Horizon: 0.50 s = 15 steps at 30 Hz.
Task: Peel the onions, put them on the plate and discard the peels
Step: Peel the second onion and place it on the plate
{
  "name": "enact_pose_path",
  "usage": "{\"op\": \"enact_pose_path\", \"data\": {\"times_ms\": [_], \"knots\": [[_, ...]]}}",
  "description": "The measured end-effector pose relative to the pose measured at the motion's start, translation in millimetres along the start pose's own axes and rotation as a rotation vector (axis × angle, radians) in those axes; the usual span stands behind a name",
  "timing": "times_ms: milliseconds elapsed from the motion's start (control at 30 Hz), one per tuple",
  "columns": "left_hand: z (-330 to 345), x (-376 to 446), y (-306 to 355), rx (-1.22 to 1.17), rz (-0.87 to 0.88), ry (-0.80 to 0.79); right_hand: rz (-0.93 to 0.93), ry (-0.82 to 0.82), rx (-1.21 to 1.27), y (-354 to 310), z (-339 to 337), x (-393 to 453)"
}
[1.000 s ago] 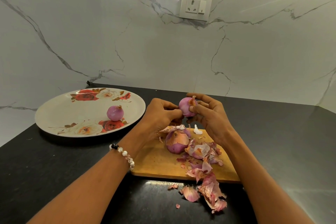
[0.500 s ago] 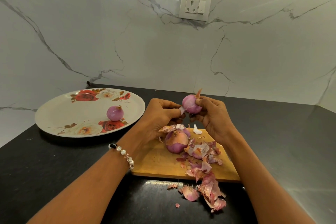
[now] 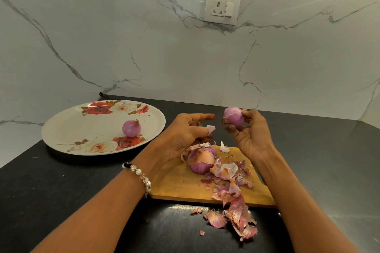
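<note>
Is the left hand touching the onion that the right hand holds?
Apart. The head view shows dark counter between the left hand and the onion gripped by the right hand.

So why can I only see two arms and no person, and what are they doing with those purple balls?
The camera sits on the person's head and looks down, so you see only their arms. The purple balls are onions. The right hand holds a nearly peeled onion. The left hand pinches a bit of peel it pulled off. On the black counter lies a wooden board with an unpeeled onion and loose peels. One peeled onion already sits on the flowered plate.
</note>
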State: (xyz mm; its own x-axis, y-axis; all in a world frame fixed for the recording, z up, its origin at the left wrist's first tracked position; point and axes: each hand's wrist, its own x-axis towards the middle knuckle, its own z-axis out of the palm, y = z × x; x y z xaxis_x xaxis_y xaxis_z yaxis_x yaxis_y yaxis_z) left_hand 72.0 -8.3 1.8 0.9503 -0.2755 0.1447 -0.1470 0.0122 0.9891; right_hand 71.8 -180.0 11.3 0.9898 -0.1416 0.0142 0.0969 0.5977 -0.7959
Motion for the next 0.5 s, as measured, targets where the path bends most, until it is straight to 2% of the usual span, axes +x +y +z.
{"op": "enact_pose_path", "data": {"times_ms": [100,300,500], "knots": [[3,0,1,0.165,0.038,0.036,-0.049,0.036,-0.030,-8,-6,2],[4,1,-1,0.323,0.085,0.137,-0.070,-0.103,-0.334,4,-2,1],[1,2,0,0.268,0.168,0.161,-0.097,-0.199,-0.354,6,-2,2]]}}
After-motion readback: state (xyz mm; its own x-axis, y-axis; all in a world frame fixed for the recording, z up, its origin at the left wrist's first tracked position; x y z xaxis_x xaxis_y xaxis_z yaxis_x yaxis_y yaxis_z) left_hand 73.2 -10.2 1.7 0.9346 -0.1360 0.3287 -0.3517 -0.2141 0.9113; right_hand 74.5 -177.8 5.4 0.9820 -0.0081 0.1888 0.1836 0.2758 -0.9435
